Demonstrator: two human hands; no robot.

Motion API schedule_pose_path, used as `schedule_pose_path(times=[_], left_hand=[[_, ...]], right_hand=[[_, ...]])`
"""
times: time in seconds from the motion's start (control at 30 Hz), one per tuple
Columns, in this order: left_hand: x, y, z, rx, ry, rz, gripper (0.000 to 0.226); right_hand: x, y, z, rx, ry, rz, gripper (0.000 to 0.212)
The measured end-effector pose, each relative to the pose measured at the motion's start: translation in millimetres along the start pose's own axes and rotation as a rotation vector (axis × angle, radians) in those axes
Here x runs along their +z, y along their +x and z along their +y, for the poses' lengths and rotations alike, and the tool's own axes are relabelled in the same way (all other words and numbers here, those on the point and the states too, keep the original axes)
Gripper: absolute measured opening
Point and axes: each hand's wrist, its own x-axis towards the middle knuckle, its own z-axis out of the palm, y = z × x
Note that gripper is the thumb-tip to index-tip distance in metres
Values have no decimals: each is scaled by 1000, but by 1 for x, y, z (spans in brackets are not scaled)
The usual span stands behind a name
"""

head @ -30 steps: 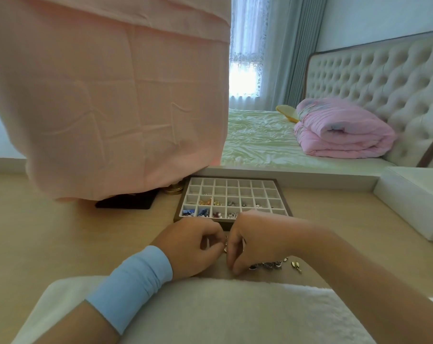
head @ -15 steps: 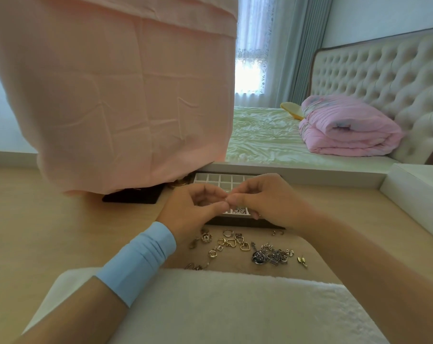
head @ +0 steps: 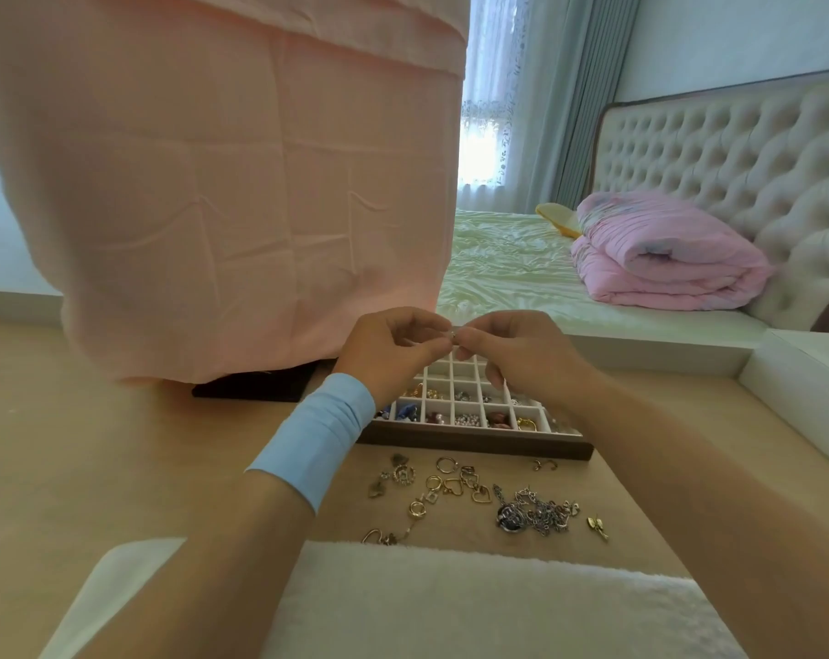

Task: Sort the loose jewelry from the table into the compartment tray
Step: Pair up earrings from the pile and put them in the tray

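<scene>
Silver chain (head: 538, 511) lies tangled on the table (head: 118, 468) beside gold hoops (head: 446, 465); it looks light and snag-prone, so I'd lift it by one link. Farther off, over the tray (head: 474, 443), my left hand (head: 393, 354) and right hand (head: 512, 354) pinch a tiny, probably slippery piece (head: 454, 333).

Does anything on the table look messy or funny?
Yes. A silver chain lies tangled in a heap on the table, in front of the compartment tray, with gold hoops and hearts scattered loose to its left. Above the tray, the left hand and right hand pinch a tiny shiny piece.
</scene>
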Motion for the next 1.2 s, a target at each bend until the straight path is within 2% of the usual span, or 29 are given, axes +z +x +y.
schedule_pose_path(times=[0.1,0.2,0.33,0.43,0.6,0.77,0.87,1.0,1.1,1.2], left_hand=[[-7,8,-24,27,372,-3,22],[-15,8,-44,3,681,-89,36],[-16,5,-51,-13,775,-174,40],[-14,5,-50,-9,796,-174,40],[-14,4,-48,-17,805,-185,41],[-14,4,-49,-16,832,-177,39],[-14,3,-47,14,890,-158,39],[-13,1,-39,54,842,-153,35],[-9,-4,-22,107,775,-189,25],[-3,-14,-1,121,725,-290,11]], right_hand=[[4,28,4,-60,-319,-32,18],[12,53,7,-64,-615,-132,15],[25,73,10,-92,-934,-225,11],[32,83,13,-115,-1066,-271,8],[38,90,16,-140,-1141,-304,5],[39,91,21,-196,-1151,-240,6],[30,86,22,-157,-1044,-233,13],[7,66,14,-132,-822,-244,17],[-6,41,8,-150,-800,-255,14],[-14,12,1,-144,-807,-352,14]])
